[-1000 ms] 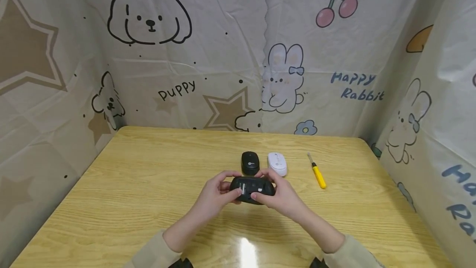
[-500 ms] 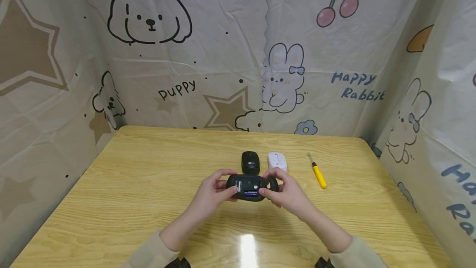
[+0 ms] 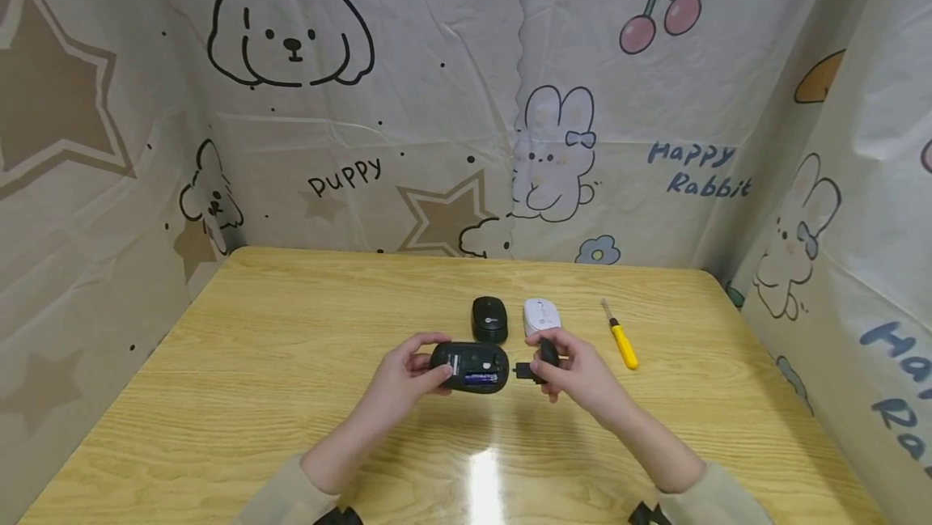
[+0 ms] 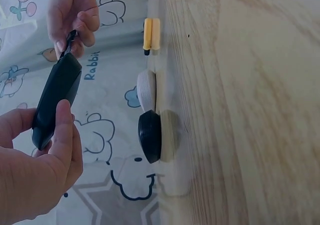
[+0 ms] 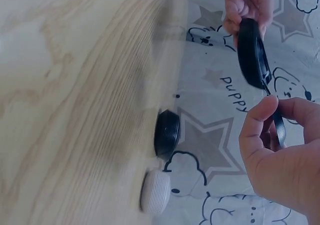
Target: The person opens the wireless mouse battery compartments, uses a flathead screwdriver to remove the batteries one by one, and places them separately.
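Above the wooden table [image 3: 291,363] my left hand [image 3: 404,375] grips a black computer mouse [image 3: 469,366] turned underside up, its battery bay uncovered and a battery showing inside. The same mouse [image 4: 56,100] appears edge-on in the left wrist view, held between thumb and fingers. My right hand [image 3: 575,367] pinches the black battery cover [image 3: 537,363] just to the right of the mouse, a small gap between them. The right wrist view shows the cover [image 5: 277,127] as a thin black piece under my thumb, with the mouse [image 5: 251,52] beyond it.
A second black mouse [image 3: 489,319] and a white mouse [image 3: 542,316] lie side by side behind my hands. A yellow-handled screwdriver [image 3: 621,339] lies to their right. Patterned cloth walls close in the table on three sides.
The battery cover has come off the mouse: my right hand drew it away to the right while my left hand shifted the mouse slightly left, exposing the battery.
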Action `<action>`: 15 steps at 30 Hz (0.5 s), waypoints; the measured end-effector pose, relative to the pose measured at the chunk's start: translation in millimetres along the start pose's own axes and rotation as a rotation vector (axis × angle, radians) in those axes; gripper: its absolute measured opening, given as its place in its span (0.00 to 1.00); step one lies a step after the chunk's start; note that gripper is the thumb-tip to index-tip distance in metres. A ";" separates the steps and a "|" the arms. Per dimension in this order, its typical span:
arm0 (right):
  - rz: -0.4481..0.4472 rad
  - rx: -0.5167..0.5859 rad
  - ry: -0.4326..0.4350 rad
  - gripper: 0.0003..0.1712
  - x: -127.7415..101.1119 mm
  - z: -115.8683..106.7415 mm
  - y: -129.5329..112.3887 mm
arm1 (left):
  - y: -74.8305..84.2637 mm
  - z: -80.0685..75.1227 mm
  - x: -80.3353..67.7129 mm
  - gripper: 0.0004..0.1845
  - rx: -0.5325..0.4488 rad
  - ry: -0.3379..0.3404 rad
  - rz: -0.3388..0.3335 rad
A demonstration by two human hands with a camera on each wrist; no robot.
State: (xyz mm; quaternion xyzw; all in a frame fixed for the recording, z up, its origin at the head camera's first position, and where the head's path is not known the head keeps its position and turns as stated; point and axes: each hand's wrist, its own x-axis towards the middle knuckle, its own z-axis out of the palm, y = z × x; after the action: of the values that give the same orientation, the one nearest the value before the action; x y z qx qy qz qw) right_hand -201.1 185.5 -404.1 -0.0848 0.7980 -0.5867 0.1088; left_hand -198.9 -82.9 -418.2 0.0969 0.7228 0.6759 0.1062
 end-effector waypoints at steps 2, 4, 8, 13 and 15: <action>0.011 -0.016 0.020 0.22 1.3 -2.9 2.1 | 0.3 -1.6 0.2 0.23 0.001 0.005 -0.005; 0.016 -0.037 0.038 0.23 3.1 -5.9 5.4 | 0.1 -3.1 0.5 0.23 0.002 0.011 -0.010; 0.032 -0.079 0.059 0.25 9.0 -12.6 16.1 | -0.8 -6.0 1.2 0.23 -0.001 0.025 -0.031; 0.083 -0.122 0.066 0.23 20.6 -20.1 34.0 | -0.9 -8.6 1.5 0.23 -0.014 0.042 -0.051; 0.100 -0.154 0.064 0.22 24.4 -22.7 40.9 | -0.7 -9.0 1.7 0.22 -0.022 0.043 -0.050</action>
State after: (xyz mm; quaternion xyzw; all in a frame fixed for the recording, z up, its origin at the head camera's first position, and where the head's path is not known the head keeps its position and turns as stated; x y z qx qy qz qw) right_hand -231.1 212.0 -438.4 -0.0344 0.8471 -0.5196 0.1057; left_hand -203.1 -91.1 -418.4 0.0630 0.7197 0.6828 0.1087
